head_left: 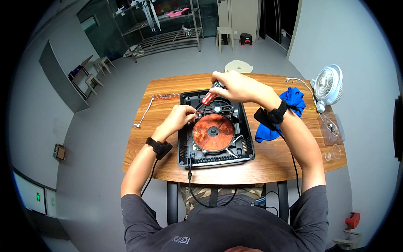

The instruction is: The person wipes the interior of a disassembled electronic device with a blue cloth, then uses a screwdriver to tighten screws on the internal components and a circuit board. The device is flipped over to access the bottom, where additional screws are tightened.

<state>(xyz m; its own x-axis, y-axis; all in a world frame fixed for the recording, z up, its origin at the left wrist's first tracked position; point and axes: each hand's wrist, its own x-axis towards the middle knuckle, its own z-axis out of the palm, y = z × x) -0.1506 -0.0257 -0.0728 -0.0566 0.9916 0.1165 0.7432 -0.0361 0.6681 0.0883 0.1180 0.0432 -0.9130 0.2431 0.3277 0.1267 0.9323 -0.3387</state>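
Note:
An opened induction cooker with a black housing point(183, 147) lies on the table in front of me. Its round copper coil point(203, 136) is exposed, with a black fan point(217, 108) beyond it. My right hand point(238, 87) grips a screwdriver point(208, 98) by its red-and-white striped, star-patterned handle. The tool slants down toward the cooker's far left part; its tip is hard to see. My left hand point(179, 118) is pinched at the coil's upper left edge, beside thin dark wires. What sits between those fingertips is too small to make out.
A circuit strip point(166, 96) with a white cable lies at the table's far left. To the right are a blue cloth point(294, 101), a white fan point(328, 86) and a clear plastic box point(338, 127). A cable point(190, 176) hangs over the near edge. A stool point(239, 66) stands beyond the table.

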